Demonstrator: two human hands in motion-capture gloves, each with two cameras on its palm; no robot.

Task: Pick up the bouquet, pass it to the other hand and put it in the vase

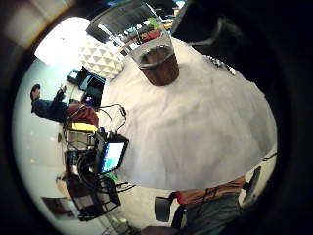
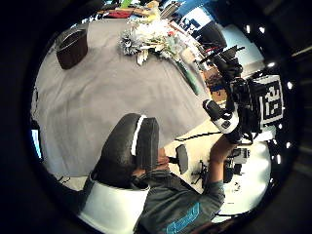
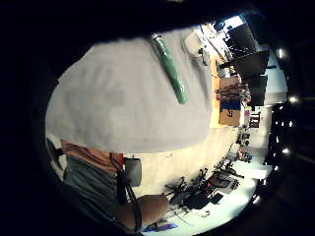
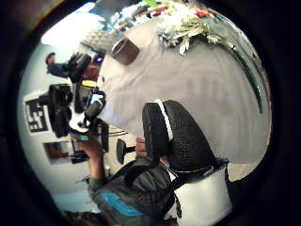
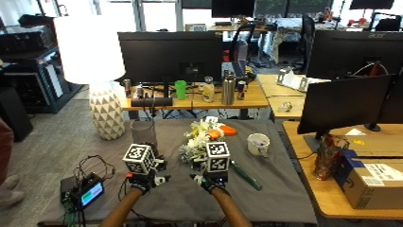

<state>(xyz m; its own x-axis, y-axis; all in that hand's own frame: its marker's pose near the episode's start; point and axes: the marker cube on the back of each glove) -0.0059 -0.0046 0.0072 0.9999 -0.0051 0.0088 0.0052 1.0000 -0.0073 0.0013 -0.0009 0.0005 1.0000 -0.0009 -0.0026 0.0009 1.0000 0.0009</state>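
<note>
Grey cloth covers the surface (image 5: 277, 198), and from where I sit nothing of the task looks started; the bouquet (image 5: 203, 137) lies flat at centre frame, its green-wrapped stems running toward the lower right, and the vase (image 5: 144, 132) stands empty just left of it (a white mug sits to the right); my left hand (image 5: 144, 182) and right hand (image 5: 211, 182) hover low in the frame, near the flowers, holding nothing, though I cannot tell how their fingers are set; pick-up, hand-over and placing all remain.
</note>
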